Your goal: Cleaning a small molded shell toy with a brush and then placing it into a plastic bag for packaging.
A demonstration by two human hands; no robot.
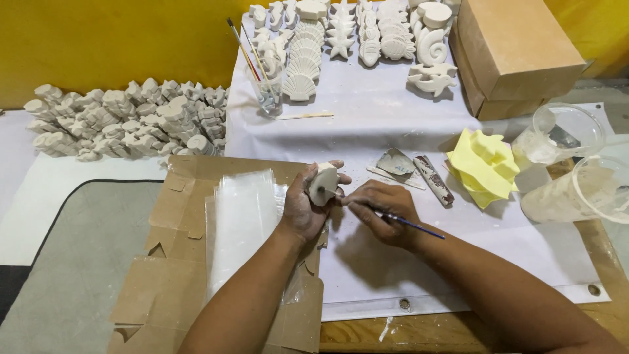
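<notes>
While left hand grips figurine, right hand pinches brush

Left hand gripping a small white plaster piece, right hand touching a thin blue-handled brush to it, clear plastic bags just left of the hands, yellow mould to their right

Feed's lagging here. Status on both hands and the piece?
Left hand gripping white plaster piece. Right hand holding thin brush, tip at the piece. Nothing between them.
</notes>
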